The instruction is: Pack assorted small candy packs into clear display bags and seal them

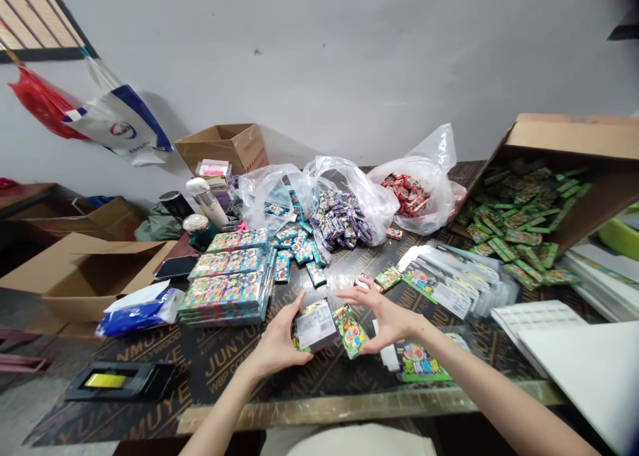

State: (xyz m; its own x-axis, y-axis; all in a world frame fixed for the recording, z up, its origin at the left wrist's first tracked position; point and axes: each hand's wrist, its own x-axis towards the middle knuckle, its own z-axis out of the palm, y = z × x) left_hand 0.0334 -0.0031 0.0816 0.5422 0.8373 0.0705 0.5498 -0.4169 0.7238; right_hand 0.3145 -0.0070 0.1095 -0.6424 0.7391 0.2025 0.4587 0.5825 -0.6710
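Note:
My left hand [282, 336] curls around the left side of a dark small box [315, 324] with a white printed label on top. My right hand [389, 316] has its thumb and fingers on a small green box [351, 332] with colourful round pictures, close to the right of the labelled one. Just beyond my right hand lie another green box [388, 279] and a small red packet [367, 283]. Flat clear-and-green packaging sleeves [422, 361] lie partly under my right forearm.
Wrapped stacks of boxes [224, 279] stand left, with blue packets [302, 248] beside them. Behind are plastic bags of purple packets [339, 216] and red packets [407, 193]. A tipped carton [574, 136] spills green boxes at right. A black tape dispenser [120, 381] sits front left.

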